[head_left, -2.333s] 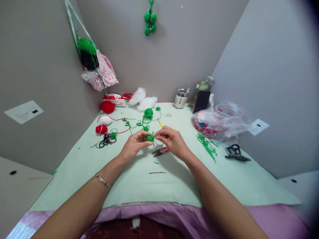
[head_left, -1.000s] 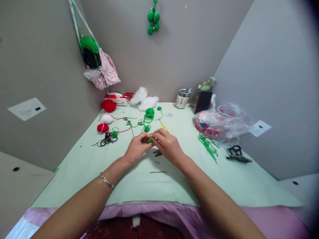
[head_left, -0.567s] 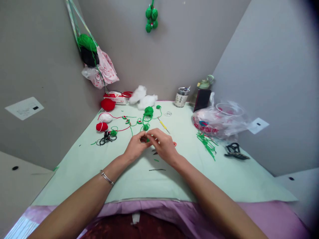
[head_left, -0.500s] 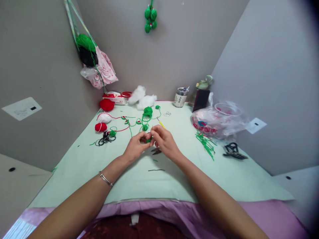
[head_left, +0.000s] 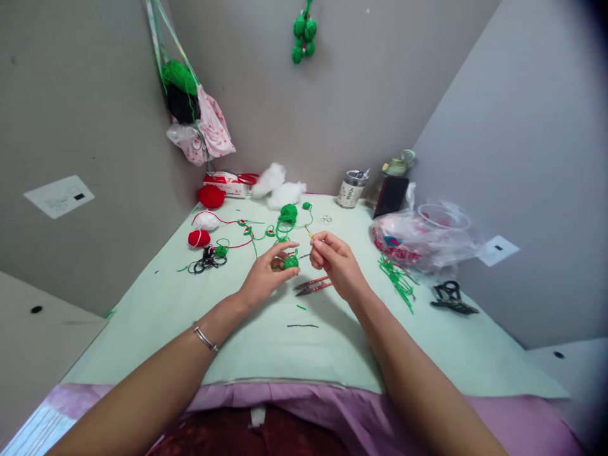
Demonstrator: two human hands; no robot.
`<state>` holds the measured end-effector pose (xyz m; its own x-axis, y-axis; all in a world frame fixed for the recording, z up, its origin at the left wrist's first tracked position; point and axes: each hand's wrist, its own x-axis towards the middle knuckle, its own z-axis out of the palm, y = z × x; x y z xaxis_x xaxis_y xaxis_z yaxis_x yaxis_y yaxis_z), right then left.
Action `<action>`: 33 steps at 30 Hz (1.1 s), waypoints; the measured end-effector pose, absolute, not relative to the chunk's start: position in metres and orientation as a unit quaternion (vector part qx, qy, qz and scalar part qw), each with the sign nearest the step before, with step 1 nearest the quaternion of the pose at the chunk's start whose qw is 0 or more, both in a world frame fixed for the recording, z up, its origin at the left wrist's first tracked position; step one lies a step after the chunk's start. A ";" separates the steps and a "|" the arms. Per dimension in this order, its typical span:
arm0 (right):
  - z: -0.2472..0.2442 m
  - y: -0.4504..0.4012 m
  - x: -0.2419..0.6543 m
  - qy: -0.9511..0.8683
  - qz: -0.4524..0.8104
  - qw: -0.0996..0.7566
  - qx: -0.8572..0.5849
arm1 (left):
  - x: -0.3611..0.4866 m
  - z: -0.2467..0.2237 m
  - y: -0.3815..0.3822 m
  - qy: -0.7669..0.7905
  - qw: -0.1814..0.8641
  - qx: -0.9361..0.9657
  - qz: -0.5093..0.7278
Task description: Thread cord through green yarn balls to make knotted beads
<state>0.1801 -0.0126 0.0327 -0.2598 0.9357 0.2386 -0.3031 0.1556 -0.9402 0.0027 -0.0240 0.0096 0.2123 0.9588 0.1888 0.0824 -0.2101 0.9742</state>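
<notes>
My left hand (head_left: 266,272) curls its thumb and fingers around a small green yarn ball (head_left: 291,261) with a bit of red on top. To its right, my right hand (head_left: 332,259) is closed in a pinch. A thin dark strand (head_left: 304,256) runs from the yarn ball to my right fingers. Just beyond those fingers shows the end of a yellow-handled crochet hook (head_left: 308,232), the rest hidden by the hand. Thread snips (head_left: 313,286) lie on the table below my right hand, their far end covered by it.
Green yarn (head_left: 287,214) and small knitted pieces on strands (head_left: 247,231) lie beyond my left hand. Red yarn (head_left: 211,196) and black cord (head_left: 208,260) are at left. Plastic bag (head_left: 422,234), green yarn ends (head_left: 398,282) and a black hair claw (head_left: 453,297) sit at right.
My hands, together before, have parted. The right one has moved right, drawing the dark strand out from the yarn ball. More of the snips shows. The whole view has shifted slightly.
</notes>
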 end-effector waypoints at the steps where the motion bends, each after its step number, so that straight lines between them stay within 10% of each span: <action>1: 0.033 -0.011 0.183 -0.535 0.581 0.536 -0.296 | 0.001 0.011 -0.024 0.405 0.491 0.618 0.461; 9: 0.033 -0.007 0.188 -0.504 0.572 0.566 -0.314 | -0.008 0.015 -0.019 0.325 0.629 0.598 0.375; 33: 0.050 -0.034 0.175 -0.601 0.491 0.553 -0.302 | -0.003 0.010 -0.019 0.367 0.515 0.577 0.517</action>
<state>0.1750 -0.0338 0.0505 -0.2047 0.9070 0.3681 -0.1801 0.3348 -0.9249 -0.0033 -0.0187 0.0099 0.1970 0.9557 0.2188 -0.1091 -0.2004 0.9736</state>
